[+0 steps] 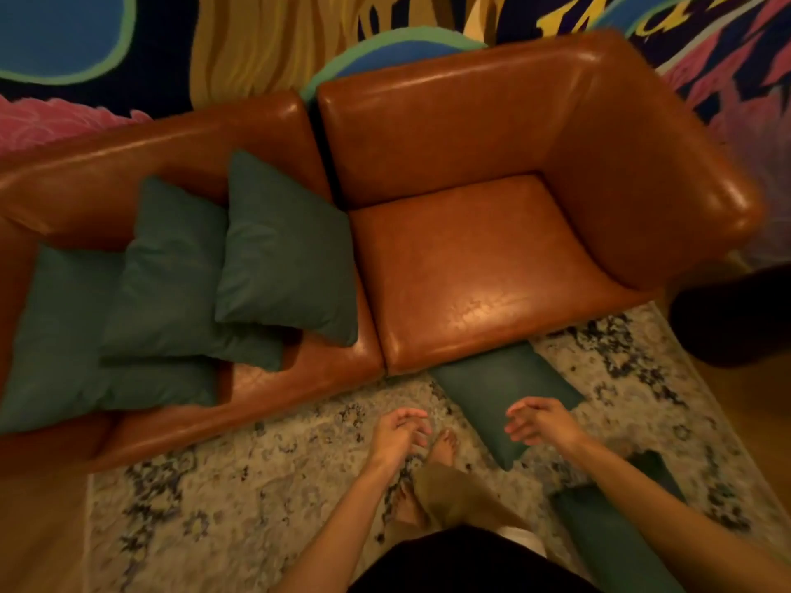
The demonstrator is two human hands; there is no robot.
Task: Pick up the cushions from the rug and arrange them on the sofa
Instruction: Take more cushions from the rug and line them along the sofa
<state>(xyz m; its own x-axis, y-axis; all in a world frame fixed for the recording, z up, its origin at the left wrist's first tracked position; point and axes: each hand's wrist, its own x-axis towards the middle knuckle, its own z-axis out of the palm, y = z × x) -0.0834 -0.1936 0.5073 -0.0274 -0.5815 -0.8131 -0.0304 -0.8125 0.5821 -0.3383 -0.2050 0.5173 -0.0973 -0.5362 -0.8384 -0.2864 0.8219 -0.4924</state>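
Observation:
Three dark green cushions lean overlapping on the left seat of the brown leather sofa (471, 258): one far left (64, 327), one in the middle (171, 271), one on the right (286, 250). A fourth green cushion (483, 378) lies on the patterned rug (265, 485), partly under the right seat's front edge. Another green cushion (608, 532) lies on the rug at the lower right, partly hidden by my right arm. My left hand (398, 434) hovers over the rug, fingers curled, holding nothing. My right hand (539, 421) hangs over the fourth cushion's near end, empty.
The sofa's right seat is bare leather. A dark round object (736, 314) stands right of the sofa at the rug's edge. My bare feet (443, 447) stand on the rug between my hands. A colourful mural covers the wall behind.

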